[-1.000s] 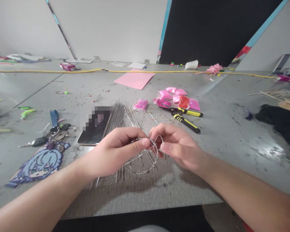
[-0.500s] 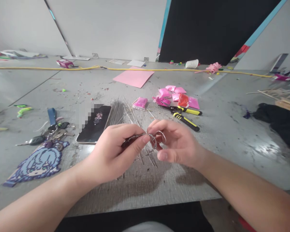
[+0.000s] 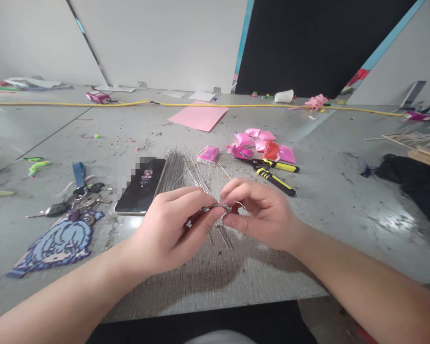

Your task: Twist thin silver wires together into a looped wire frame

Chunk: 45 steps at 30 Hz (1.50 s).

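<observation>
Between my hands is a piece of twisted silver wire (image 3: 218, 206), its strands wound together, with a thin loop curving out on the right. My left hand (image 3: 177, 222) pinches it between thumb and forefinger, and part of the wire is hidden inside the palm. The fingertips and thumb of my right hand (image 3: 256, 210) close around the wire's right end. Below and behind my hands, loose straight wires (image 3: 197, 174) lie on the table. A denser bundle of straight wires (image 3: 172, 169) lies beside the phone.
A phone (image 3: 139, 186), keys (image 3: 57, 209) and a blue pixel-pattern charm (image 3: 62, 239) lie left. Yellow-black pliers (image 3: 277, 181) rest beyond my right hand, near pink packets (image 3: 244, 139). Pink paper (image 3: 199, 116) and a yellow cord (image 3: 200, 104) are farther back; black cloth (image 3: 412, 184) is right.
My right thumb has moved up and in, closing with the fingers on the wire's end. The wire loop has turned and looks flatter. My left hand keeps its pinch.
</observation>
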Motion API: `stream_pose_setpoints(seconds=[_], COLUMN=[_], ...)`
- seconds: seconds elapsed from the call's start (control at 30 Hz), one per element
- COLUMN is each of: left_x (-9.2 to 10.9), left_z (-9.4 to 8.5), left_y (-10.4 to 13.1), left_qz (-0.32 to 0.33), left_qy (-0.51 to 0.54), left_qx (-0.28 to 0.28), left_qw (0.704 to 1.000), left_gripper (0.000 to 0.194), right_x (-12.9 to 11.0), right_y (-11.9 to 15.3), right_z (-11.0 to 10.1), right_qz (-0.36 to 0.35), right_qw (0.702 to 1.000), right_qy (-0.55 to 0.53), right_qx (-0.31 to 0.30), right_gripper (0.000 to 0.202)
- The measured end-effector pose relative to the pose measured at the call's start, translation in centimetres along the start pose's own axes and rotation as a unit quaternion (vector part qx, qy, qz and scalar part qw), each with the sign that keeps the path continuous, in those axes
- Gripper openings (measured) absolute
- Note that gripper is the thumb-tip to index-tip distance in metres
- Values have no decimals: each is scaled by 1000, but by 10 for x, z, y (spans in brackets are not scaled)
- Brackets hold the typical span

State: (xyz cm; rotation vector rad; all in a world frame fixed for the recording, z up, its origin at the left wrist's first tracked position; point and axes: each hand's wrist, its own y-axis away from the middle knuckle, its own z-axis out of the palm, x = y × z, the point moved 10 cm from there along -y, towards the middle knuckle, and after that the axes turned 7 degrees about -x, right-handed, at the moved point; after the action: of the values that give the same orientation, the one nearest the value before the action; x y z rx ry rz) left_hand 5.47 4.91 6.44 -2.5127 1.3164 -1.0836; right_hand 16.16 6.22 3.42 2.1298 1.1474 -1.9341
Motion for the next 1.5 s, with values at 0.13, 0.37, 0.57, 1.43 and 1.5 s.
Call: stream_pose_setpoints(seconds=[0.13,0.37,0.57,1.43,1.5], left_x=[-7,-15,-27,-42,-46], left_z=[0,1,7,55,56], left_y=[1,-1,1,14,14], left_qz=[-23,-59,-114,-265,-279], left_qy=[16,49,121,549,550], left_qx=[2,-8,-26,-149,-138], left_qw=[1000,997,986,779,775], left_gripper=[16,22,27,30,31], right_x=[1,2,17,-49,-46], right_y=[0,2,2,7,4], right_z=[0,1,7,-3,-8], right_qz=[3,29,88,-198,-193], right_qw=[1000,997,981,903,903], right_qy=[-10,-73,-168,380,383], right_qx=[4,-3,-32,-20,-8], right_gripper=[20,21,22,18,17])
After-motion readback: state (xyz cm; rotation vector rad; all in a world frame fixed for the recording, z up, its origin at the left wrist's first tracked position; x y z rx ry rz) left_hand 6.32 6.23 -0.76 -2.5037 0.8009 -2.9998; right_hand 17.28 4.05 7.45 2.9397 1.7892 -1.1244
